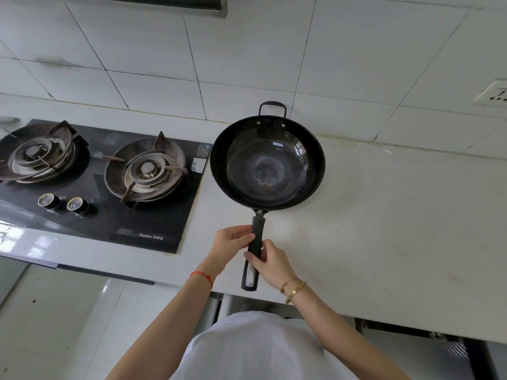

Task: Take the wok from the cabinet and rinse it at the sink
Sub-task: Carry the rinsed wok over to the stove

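The black wok (267, 163) sits upright on the pale countertop (384, 215), its long handle (253, 248) pointing back toward the person; the right hand (270, 263) is wrapped around the handle's middle, and the left hand (233, 241) pinches it just above that grip, fingertips touching it; the bowl lies beyond both hands; left of the grip is the gas hob (96, 182); far right, a wall socket (493, 93).

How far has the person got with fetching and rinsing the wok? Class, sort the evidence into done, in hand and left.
Done: the wok is out of the cabinet, on the countertop beside the stove. In hand: the left hand and right hand grip its long handle. Left: rinsing; no sink is in view.
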Available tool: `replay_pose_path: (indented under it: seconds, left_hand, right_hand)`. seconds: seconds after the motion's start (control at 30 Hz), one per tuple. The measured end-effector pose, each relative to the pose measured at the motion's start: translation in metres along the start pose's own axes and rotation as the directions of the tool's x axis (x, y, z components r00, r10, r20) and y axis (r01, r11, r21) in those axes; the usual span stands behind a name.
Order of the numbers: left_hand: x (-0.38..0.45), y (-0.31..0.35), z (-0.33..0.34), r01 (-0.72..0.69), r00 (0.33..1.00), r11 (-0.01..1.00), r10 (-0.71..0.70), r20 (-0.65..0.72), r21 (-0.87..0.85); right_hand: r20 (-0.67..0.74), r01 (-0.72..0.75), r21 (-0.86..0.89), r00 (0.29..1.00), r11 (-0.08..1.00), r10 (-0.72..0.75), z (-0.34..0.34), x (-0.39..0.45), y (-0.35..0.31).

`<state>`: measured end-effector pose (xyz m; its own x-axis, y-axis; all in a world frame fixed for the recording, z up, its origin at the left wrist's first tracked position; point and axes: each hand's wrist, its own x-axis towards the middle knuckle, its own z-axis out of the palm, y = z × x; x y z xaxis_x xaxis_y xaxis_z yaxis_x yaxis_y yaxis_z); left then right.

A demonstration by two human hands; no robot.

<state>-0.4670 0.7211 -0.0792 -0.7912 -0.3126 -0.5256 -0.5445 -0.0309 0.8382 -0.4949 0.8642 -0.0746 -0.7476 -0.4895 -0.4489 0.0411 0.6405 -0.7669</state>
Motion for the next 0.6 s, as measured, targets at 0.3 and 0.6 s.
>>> replay_pose_path:
  seconds: [0.3,0.6]
  left_hand:
    - [-0.002,0.025,-0.016,-0.109,0.987,0.936,0.143,-0.079,0.336]
    - [-0.032,0.086,-0.067,-0.376,0.779,0.725,0.585,-0.227,0.577]
  right_hand:
    - [-0.051,0.046,-0.218,0.997,0.975,-0.058,-0.043,0.005,0.007]
    - [-0.379,0.286,-0.348,0.828,0.893,-0.413,-0.13,0.002,-0.019]
